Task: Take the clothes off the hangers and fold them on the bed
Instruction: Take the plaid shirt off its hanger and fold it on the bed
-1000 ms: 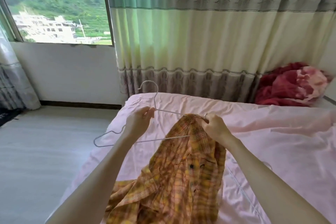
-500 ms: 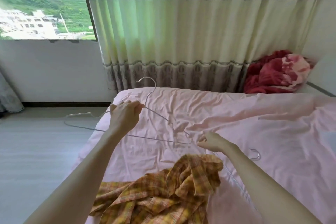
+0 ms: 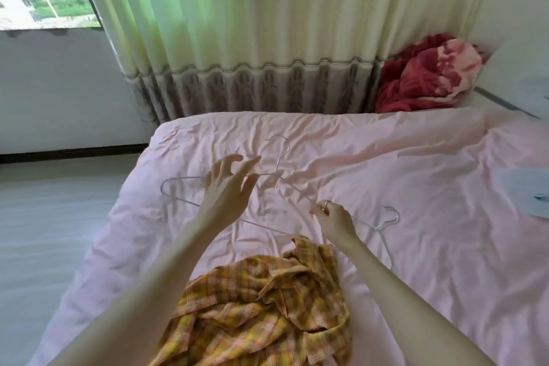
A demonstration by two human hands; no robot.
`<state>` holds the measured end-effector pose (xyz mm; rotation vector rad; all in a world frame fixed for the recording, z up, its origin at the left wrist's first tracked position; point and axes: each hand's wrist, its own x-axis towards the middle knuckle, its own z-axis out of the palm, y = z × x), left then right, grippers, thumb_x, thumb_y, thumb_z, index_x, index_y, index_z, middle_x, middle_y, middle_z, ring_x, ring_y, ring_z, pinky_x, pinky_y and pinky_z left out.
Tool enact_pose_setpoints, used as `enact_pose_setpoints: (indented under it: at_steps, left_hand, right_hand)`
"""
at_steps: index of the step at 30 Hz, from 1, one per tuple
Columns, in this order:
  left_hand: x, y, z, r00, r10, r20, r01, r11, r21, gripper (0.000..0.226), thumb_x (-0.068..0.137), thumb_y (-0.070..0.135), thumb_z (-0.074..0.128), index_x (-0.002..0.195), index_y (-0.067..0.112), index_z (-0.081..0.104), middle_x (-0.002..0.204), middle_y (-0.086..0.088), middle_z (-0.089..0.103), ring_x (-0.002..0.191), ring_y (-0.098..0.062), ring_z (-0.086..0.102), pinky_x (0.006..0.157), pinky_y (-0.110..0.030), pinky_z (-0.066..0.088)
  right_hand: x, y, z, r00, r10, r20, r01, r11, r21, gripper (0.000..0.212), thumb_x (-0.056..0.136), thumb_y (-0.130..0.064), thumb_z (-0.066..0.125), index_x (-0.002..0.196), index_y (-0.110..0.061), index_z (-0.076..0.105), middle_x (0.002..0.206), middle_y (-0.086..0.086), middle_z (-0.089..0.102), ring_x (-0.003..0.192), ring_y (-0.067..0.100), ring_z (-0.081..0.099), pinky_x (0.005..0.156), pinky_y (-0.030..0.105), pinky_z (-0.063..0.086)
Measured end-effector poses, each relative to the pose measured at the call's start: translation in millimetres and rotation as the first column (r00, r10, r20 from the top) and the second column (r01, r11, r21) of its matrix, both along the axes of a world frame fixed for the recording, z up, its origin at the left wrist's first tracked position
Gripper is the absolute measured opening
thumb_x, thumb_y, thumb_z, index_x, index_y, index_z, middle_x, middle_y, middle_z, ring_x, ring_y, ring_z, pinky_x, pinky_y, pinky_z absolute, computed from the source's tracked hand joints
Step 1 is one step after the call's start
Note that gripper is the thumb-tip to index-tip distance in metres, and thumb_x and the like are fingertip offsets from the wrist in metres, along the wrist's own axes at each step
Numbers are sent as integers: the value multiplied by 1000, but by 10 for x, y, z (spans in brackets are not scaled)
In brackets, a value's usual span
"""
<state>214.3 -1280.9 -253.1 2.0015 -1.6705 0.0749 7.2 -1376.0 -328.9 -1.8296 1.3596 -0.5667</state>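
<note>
Red blanket lies beyond the hangers.

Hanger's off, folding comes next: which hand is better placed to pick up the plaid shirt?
Probably the left hand: open, fingers spread, holding nothing. The right hand is nearer the plaid shirt but seems to pinch the wire hanger.

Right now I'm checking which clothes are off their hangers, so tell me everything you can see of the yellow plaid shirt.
The yellow plaid shirt looks like thin woven cloth, checked in yellow, orange and brown. It lies crumpled and unfolded in a heap on the pink bed sheet, at the near edge of the view between the person's forearms. No hanger is in it: a wire hanger lies on the sheet beyond it. Neither hand grips it; the right forearm passes over its right edge. Its lower part runs out of frame.
</note>
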Motion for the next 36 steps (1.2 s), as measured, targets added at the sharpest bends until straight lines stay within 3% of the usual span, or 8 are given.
enact_pose_setpoints:
  at_steps: [4, 7, 18, 21, 24, 28, 31, 36]
  left_hand:
    - [-250, -130, -546, 991, -80, -103, 88, 993, 74, 38, 98, 30, 40, 133, 20, 49, 130, -11, 48, 121, -29, 44, 98, -42, 40]
    - [-422, -250, -1015, 985, -42, -167, 82, 967, 240, 38, 99, 22, 41, 136, 21, 45, 137, -5, 42, 127, -21, 40, 102, -36, 38]
    - [-708, -380, -2274, 977, -43, -208, 167, 762, 625, 44, 97, 15, 43, 140, 22, 39, 141, -5, 38, 132, -24, 33, 107, -34, 31]
    - [-665, -410, -2407, 984, -20, -178, 136, 729, 671, 48, 96, 14, 44, 143, 23, 35, 143, -5, 36, 133, -25, 32, 106, -34, 31]
    - [-642, -441, -2556, 994, 18, -105, 62, 702, 710, 51, 95, 16, 45, 144, 23, 31, 145, -5, 33, 134, -25, 31, 106, -38, 32]
    - [-644, -377, -2778, 999, 35, -33, 4, 624, 781, 50, 94, 30, 50, 142, 25, 35, 146, -3, 33, 135, -26, 30, 106, -44, 31]
    - [-651, -330, -2856, 999, 25, 30, -39, 650, 759, 46, 93, 36, 52, 137, 26, 42, 144, -3, 39, 132, -26, 35, 105, -44, 32]
    - [-758, -384, -2849, 999, -27, -21, 34, 716, 698, 36, 92, 24, 56, 127, 22, 54, 131, -2, 53, 124, -26, 46, 98, -40, 36]
  right_hand:
    - [-432, -227, -718, 973, -225, -43, 229, 961, 152, 32, 98, -26, 41, 91, -7, 65, 84, 5, 63, 89, 29, 57, 71, 30, 36]
    - [-761, -436, -1156, 914, -378, -146, 403, 886, 228, 35, 99, -21, 37, 109, -1, 63, 111, 15, 64, 108, 36, 54, 82, 33, 38]
    - [-1491, -986, -2251, 766, -512, -388, 628, 726, 281, 36, 98, -15, 33, 124, -1, 53, 128, 23, 54, 118, 40, 47, 97, 40, 37]
    - [-1502, -1060, -2370, 748, -485, -452, 626, 742, 239, 45, 97, -15, 38, 139, 0, 38, 135, 26, 46, 126, 39, 41, 101, 40, 33]
    - [-1375, -946, -2445, 766, -445, -463, 577, 794, 191, 41, 93, -15, 46, 130, 3, 48, 128, 27, 50, 122, 40, 45, 99, 40, 35]
    - [-905, -383, -2418, 957, -139, -255, 229, 901, 369, 35, 90, -41, 54, 101, -10, 63, 99, 5, 65, 97, 23, 60, 80, 31, 45]
    - [-628, -27, -2395, 963, 64, -263, 64, 891, 449, 59, 83, -59, 56, 121, -14, 52, 116, -3, 53, 109, 16, 53, 88, 29, 45]
    - [-574, 235, -2472, 913, 75, -400, 63, 945, 322, 44, 93, -16, 53, 134, -9, 40, 133, 7, 46, 121, 23, 47, 98, 32, 43]
